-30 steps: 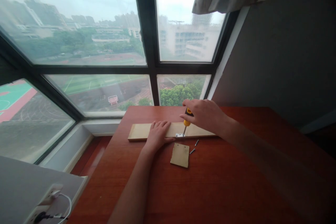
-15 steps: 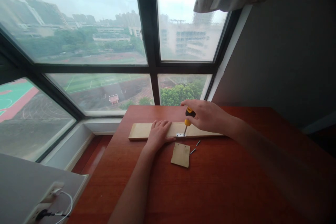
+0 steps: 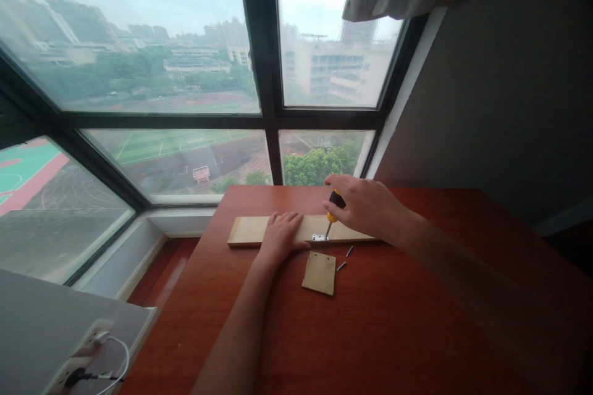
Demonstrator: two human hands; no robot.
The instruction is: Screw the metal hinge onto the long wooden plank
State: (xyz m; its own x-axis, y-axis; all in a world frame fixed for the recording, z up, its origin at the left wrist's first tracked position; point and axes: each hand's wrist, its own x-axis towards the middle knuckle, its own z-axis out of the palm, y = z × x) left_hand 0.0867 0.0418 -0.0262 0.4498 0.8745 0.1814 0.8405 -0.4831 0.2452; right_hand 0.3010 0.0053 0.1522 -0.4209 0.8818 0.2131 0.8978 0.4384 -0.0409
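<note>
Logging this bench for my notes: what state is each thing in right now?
Left hand: flat on wooden strip.
Right hand: gripping screwdriver, tip on metal bracket.
Small wood piece: lying loose.
Two screws: loose on table.

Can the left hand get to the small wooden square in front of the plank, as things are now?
Probably yes. The left hand lies flat on the plank, and the small wooden square sits on the bare table just to its right. Nothing lies between them; the right hand with the screwdriver works farther back.
</note>
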